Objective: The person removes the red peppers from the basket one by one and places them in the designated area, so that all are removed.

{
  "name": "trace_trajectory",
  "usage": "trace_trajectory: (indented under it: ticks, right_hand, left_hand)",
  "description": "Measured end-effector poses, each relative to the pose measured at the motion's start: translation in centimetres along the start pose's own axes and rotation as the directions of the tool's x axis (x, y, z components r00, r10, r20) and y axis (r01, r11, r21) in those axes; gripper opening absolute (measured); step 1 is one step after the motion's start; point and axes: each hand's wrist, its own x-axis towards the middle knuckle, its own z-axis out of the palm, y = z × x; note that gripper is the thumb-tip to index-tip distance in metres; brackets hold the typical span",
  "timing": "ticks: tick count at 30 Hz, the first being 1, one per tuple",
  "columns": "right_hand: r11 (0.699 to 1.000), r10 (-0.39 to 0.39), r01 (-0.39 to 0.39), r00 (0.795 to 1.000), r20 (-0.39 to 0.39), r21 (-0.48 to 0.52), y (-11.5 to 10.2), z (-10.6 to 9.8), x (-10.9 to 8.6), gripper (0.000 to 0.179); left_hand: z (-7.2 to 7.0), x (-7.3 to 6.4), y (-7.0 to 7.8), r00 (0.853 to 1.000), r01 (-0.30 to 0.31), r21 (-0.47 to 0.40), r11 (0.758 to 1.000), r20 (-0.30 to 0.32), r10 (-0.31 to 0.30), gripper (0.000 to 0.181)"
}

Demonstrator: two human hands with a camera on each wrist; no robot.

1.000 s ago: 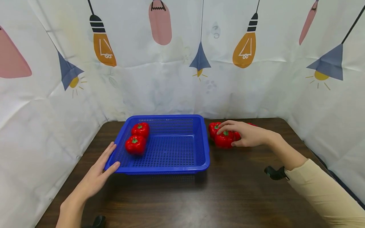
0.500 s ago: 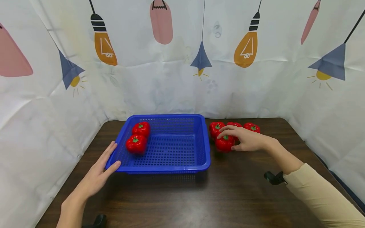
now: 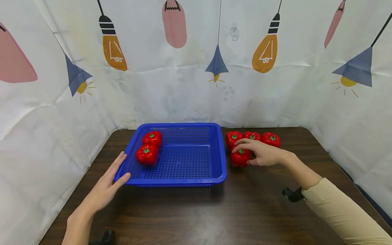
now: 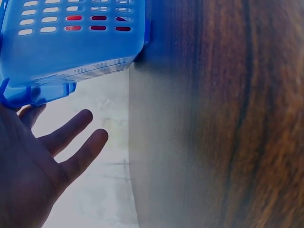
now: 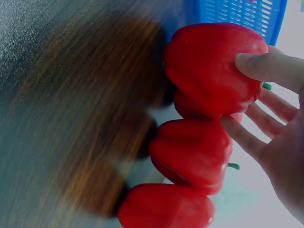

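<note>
My right hand [image 3: 266,153] grips a red bell pepper [image 3: 240,160] just right of the blue basket [image 3: 174,182]. In the right wrist view the thumb presses one side of this pepper [image 5: 209,66], and the other fingers reach round its stem end. Behind it stand three more red bell peppers: one by the basket [image 3: 233,136], a middle one [image 3: 252,135] and a right one [image 3: 271,139]. Straight-fingered, my left hand [image 3: 99,192] touches the basket's front left corner. Two red bell peppers, a rear one [image 3: 153,137] and a front one [image 3: 147,156], sit inside along its left side.
A dark wooden table [image 3: 196,214] bears everything, with bare wood in front of the basket. White printed cloth [image 3: 183,98] encloses the table at the back and both sides. The basket's raised right wall [image 3: 223,153] stands between its inside and the gripped pepper.
My right hand has drawn the gripped pepper a little toward me, apart from the row. The peppers behind it show more fully. My left hand stays at the basket corner.
</note>
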Motion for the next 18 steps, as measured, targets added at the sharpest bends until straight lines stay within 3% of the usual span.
trace_trajectory:
  ticks: [18]
  right_hand:
    - [1.000, 0.031, -0.031, 1.000, -0.004, -0.003, 0.31, 0.38, 0.15, 0.059]
  left_hand:
    - [-0.01, -0.04, -0.12, 1.000, 0.004, 0.000, 1.000, 0.002, -0.004, 0.069]
